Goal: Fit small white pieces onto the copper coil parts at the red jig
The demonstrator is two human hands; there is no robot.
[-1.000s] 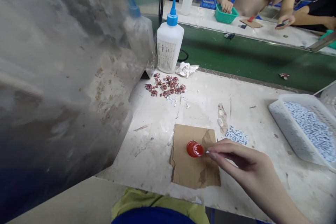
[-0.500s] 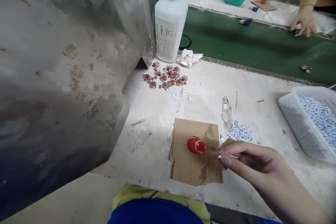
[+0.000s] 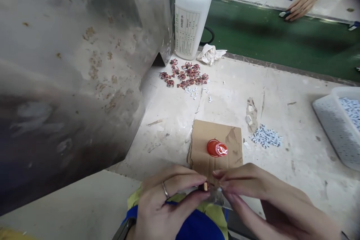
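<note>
My left hand point(image 3: 171, 198), with a ring on one finger, pinches a small dark reddish figure point(image 3: 205, 186) that has a tan part. Just right of it, my right hand point(image 3: 258, 191) pinches a tiny pale piece point(image 3: 219, 189), blurred and partly hidden by the fingertips. Both hands are over the near edge of a cardboard piece point(image 3: 216, 129), with a small gap between their fingertips. A red cup point(image 3: 216, 148) with glossy contents stands tilted on the cardboard. Beyond lie a cluster of reddish figures point(image 3: 191, 74) and a few pale pieces point(image 3: 210, 99).
A large metal housing point(image 3: 84, 63) fills the left. A glue bottle point(image 3: 189, 18) and crumpled tissue point(image 3: 210, 54) stand at the back. Right are a pile of pale-blue pieces point(image 3: 267, 136) and a white basket point(image 3: 332, 127). Across a green belt point(image 3: 253, 30), another person's hand point(image 3: 303, 5) touches a dark item.
My left hand has come into view holding the figure. My right hand has moved down and left towards it. The view has shifted, and the other person's hand has moved left.
</note>
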